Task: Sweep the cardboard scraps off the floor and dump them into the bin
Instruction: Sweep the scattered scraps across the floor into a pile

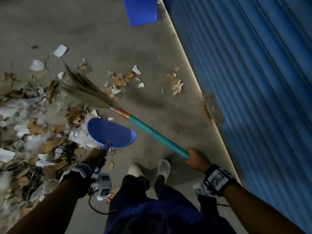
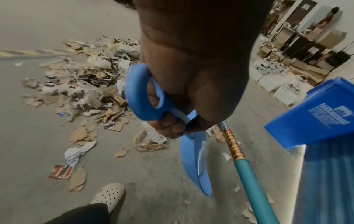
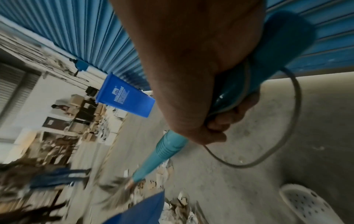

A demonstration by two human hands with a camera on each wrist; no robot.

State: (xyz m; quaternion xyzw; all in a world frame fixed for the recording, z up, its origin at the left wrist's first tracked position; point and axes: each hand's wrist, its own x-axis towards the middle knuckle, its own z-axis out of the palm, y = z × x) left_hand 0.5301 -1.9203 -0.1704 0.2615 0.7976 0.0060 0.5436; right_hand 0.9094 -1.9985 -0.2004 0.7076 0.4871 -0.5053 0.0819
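A big heap of cardboard scraps mixed with paper and plastic covers the floor at left. Smaller scraps lie loose ahead of me. My right hand grips the teal broom handle; its grass bristles are over the heap's edge. My left hand grips the handle of a blue dustpan, held above the floor beside the heap. The blue bin stands far ahead by the shutter.
A blue roller shutter runs along my right side, with a pale sill at its foot. My feet in white clogs stand on bare concrete. Boxes and shelves stand far off behind the bin. A person is back there.
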